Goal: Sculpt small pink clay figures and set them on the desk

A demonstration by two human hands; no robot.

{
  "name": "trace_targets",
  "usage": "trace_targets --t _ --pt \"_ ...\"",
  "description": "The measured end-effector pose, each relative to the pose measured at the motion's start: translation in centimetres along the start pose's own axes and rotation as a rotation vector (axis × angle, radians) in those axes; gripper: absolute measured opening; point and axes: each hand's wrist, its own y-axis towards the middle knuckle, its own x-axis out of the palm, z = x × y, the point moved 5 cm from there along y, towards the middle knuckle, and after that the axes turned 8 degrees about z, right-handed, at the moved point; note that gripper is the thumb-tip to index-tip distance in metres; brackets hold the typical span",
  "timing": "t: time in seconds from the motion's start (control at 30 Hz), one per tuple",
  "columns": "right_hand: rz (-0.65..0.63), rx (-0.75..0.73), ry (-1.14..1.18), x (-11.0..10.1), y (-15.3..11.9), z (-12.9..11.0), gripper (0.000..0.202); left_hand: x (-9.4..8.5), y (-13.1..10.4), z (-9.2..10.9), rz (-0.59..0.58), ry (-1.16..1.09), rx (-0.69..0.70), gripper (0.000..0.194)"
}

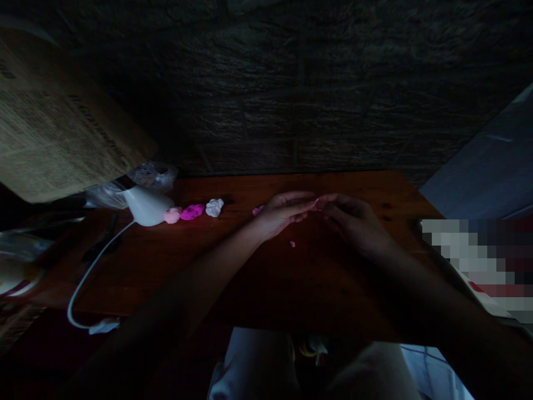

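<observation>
My left hand (285,211) and my right hand (350,219) meet fingertip to fingertip above the wooden table (250,278). Between their pinched fingertips is a small piece of pink modelling clay (317,204), mostly covered by the fingers. Behind my left wrist, another pink clay lump (257,210) lies partly hidden. A tiny pink crumb (292,244) rests on the wood below the hands. Off to the left sit a white clay lump (214,208), a bright magenta one (192,211) and a pale pink one (172,215), the last two touching.
A white lamp base (147,206) with a cable (85,278) stands at the left, under a large printed shade (62,122). Clear plastic wrapping (154,176) lies behind it. A dark brick-patterned wall (270,94) borders the table's back. A pixelated area covers the right side.
</observation>
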Motion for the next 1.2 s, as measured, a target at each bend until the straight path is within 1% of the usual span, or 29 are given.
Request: trace_targets --t 0.17,0.33,0.5,0.63,0.8,0.93,1.07,1.2 --pt "-0.020 -0.025 -0.029 0.0 0.1 0.0 0.032 -0.4 0.2 -0.2 0.010 0.020 0.000 0.039" --pt "-0.009 -0.058 -0.074 -0.1 0.0 -0.3 0.035 -0.3 0.2 -0.3 -0.007 0.016 0.013 0.040" --pt "0.006 -0.091 -0.123 0.0 -0.1 -0.7 0.035 -0.3 0.2 -0.3 0.029 -0.021 -0.012 0.033" --pt "0.075 -0.124 -0.136 -0.4 0.0 -0.9 0.036 -0.4 0.0 -0.5 0.012 -0.042 -0.060 0.026" --pt "0.106 -0.213 -0.197 -0.7 0.1 -1.0 0.038 -0.4 0.0 -0.5 -0.004 -0.002 -0.065 0.025" --pt "0.129 -0.213 -0.223 -0.8 0.1 -0.9 0.043 -0.5 0.1 -0.6 0.012 0.030 -0.071 0.023" --pt "0.127 -0.208 -0.251 -0.7 0.0 -1.0 0.041 -0.6 0.1 -0.8 0.034 0.059 -0.082 0.019" --pt "0.135 -0.223 -0.264 -0.6 -0.1 -1.1 0.039 -0.5 -0.1 -0.7 0.020 0.058 -0.076 0.016"
